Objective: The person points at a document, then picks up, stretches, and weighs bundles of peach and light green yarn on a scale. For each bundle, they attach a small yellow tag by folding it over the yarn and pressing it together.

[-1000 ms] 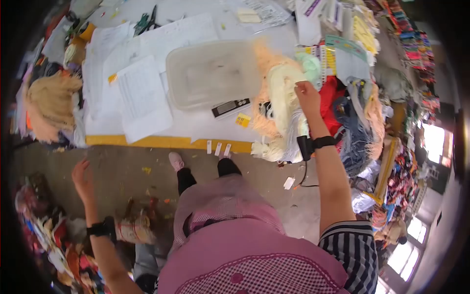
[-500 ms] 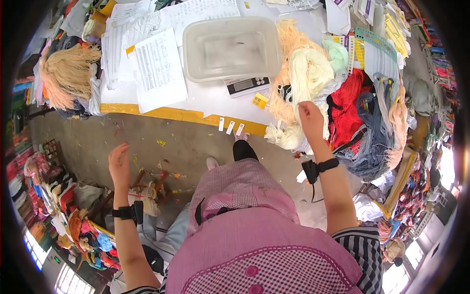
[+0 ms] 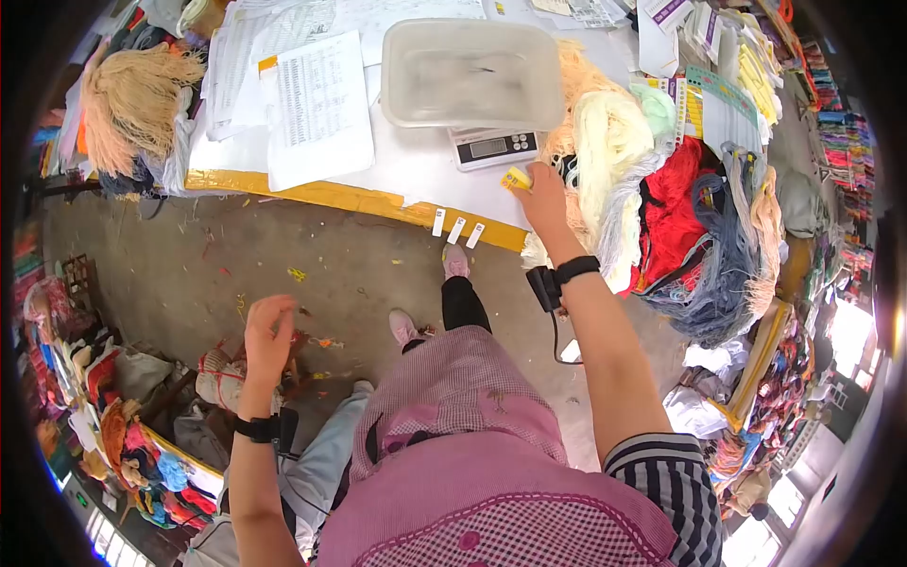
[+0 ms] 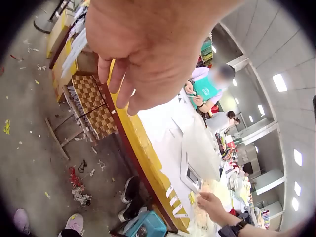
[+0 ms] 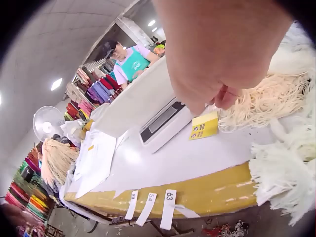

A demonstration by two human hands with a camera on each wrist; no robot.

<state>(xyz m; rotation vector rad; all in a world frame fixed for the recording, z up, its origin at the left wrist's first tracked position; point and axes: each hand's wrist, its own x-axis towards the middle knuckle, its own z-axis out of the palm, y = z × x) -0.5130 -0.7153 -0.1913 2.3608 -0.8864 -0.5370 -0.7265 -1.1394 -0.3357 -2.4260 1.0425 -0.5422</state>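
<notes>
My right hand (image 3: 544,200) is at the table's front part, its thumb and fingertips right at the edge of a small yellow card (image 5: 204,126) with dark print. I cannot tell whether it pinches the card. Just beyond the card is a digital scale (image 3: 493,147), with a translucent plastic tub (image 3: 397,118) on top. Skeins of peach yarn (image 5: 276,98) and cream yarn (image 3: 602,142) lie to the hand's right. My left hand (image 3: 269,333) hangs in the air over the floor, short of the table, fingers loosely bent and holding nothing.
Printed sheets (image 3: 319,113) cover the table's left part, near a tan yarn bundle (image 3: 142,90). Three white numbered tags (image 5: 146,209) are on the yellow front edge (image 3: 312,192). Red yarn (image 3: 675,203) and grey-blue yarn (image 3: 704,298) hang at the right. Another person (image 5: 131,61) is across the table.
My right hand has moved left from over the cream yarn to the yellow card. My left hand has come inward, to the right, and still holds nothing. The head view has shifted.
</notes>
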